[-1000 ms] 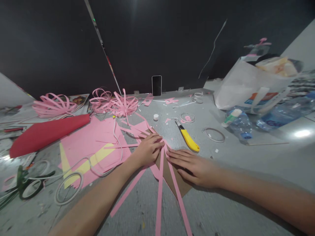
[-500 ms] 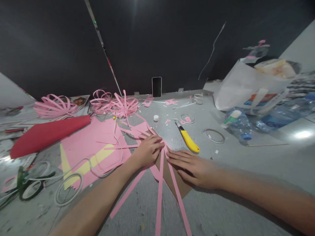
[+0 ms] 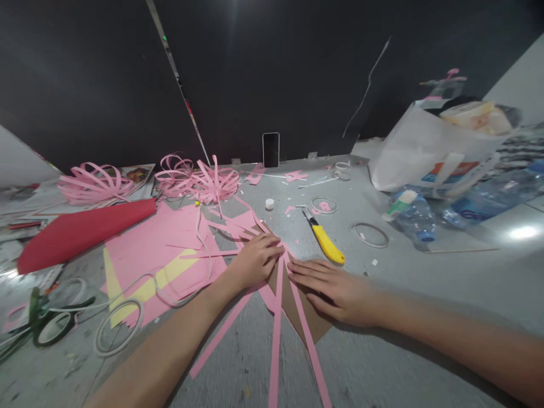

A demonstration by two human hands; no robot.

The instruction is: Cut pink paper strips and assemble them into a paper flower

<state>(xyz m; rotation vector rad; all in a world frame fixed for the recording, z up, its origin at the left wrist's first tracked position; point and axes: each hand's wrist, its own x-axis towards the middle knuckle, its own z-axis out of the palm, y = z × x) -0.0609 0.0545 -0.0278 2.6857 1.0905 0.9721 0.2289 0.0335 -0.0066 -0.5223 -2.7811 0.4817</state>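
Observation:
Several pink paper strips [image 3: 276,345] fan out from a meeting point on a piece of brown cardboard [image 3: 319,330] lying on the grey surface. My left hand [image 3: 255,258] has its bent fingers and thumb closed at that meeting point, partly covering it. Flat on the cardboard, with fingers stretched out toward the strips, lies my right hand [image 3: 335,289]. Beyond the right hand is a yellow utility knife [image 3: 327,243] with its blade end pointing away.
Pink paper sheets [image 3: 144,235], a red piece [image 3: 85,231] and green-handled scissors [image 3: 40,317] lie left. Looped pink paper shapes [image 3: 216,182] sit behind. A phone [image 3: 271,150] leans on the dark wall. Right are a plastic bottle [image 3: 416,218] and a white bag [image 3: 408,147].

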